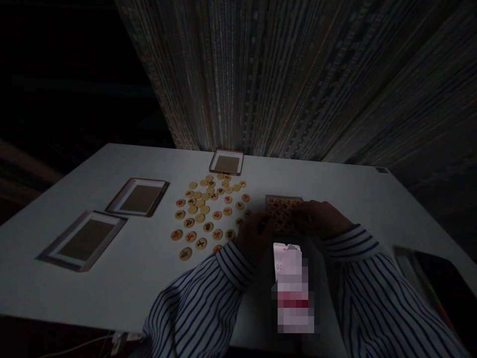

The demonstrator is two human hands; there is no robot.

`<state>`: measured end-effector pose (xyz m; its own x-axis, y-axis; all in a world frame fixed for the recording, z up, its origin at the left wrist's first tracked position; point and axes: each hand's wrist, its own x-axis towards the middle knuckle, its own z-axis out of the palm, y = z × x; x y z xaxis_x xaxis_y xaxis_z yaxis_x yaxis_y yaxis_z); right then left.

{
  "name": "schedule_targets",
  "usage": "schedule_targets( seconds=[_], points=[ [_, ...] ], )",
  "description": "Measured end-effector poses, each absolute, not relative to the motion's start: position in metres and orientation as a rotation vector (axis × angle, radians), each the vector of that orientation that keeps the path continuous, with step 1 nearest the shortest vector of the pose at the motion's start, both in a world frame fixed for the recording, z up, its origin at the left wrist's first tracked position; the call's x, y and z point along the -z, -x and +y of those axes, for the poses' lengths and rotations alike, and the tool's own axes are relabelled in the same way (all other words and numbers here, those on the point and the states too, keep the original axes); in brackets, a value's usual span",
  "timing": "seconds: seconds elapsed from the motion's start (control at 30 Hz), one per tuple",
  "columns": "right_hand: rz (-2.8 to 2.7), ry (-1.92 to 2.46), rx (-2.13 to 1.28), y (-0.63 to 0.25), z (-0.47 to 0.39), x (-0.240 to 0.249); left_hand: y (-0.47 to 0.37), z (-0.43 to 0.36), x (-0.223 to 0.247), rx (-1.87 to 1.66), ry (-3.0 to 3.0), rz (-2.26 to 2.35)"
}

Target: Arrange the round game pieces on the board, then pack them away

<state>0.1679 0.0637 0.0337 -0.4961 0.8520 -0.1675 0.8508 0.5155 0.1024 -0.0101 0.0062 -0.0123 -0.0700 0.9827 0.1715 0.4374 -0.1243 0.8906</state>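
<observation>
Rows of round wooden pieces with red and dark characters fill a shallow box (285, 199) on the white table. My left hand (255, 234) is at the box's left edge, its fingers bent; what they hold, if anything, is too dark to see. Over the box's right side lies my right hand (318, 218), its fingers curled down toward the pieces and their tips hidden in shadow. Many loose round pieces (207, 226) are spread on the table to the left of the box, some with characters up and some plain.
A lit phone (292, 283) lies in front of the box. Three shallow framed boxes stand at the left (84, 241), behind it (138, 197) and at the back (226, 162). A dark object (443, 283) sits at the right edge. A patterned curtain (261, 74) hangs behind the table.
</observation>
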Motion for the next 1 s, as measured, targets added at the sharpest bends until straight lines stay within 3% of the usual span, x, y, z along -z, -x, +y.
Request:
schedule_targets(
  seconds=[1.0],
  points=[
    [2.568, -1.431, -0.054, -0.172, 0.069, -0.023, 0.010, 0.005, 0.015, -1.172, -1.634, 1.519]
  ],
)
